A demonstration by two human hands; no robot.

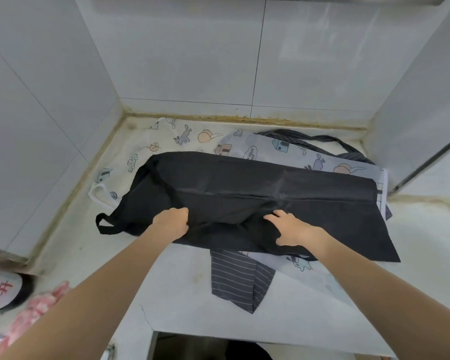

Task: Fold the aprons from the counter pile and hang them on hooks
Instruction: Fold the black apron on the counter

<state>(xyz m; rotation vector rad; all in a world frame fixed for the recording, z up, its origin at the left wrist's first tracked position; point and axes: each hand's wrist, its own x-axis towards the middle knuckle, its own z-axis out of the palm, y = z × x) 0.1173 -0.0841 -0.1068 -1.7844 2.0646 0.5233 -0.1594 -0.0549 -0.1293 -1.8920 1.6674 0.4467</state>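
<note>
Black apron [270,193]: lies flat on top of the pile, its long axis running left to right across the counter, slightly tilted with the right end nearer the person; a fold crease runs along that axis.
Black strap loop [103,224]: trails off the black apron's left end onto bare counter.
Left hand [170,223]: fingers curled, pinching the black apron's near edge left of its middle.
Right hand [289,228]: fingers curled into the cloth, gripping the black apron's near part right of its middle.
Printed apron [182,137]: pale, with cartoon rabbits, houses and cars, spread under and behind the black apron; one speech bubble carries small writing, too small to read.
Striped apron [240,279]: dark grey with thin white lines, poking out beneath the black apron's near edge.
Counter [182,289]: white marbled stone, stained along its joint with the wall.
Wall [192,53]: large glossy white tiles behind the black apron.
</note>
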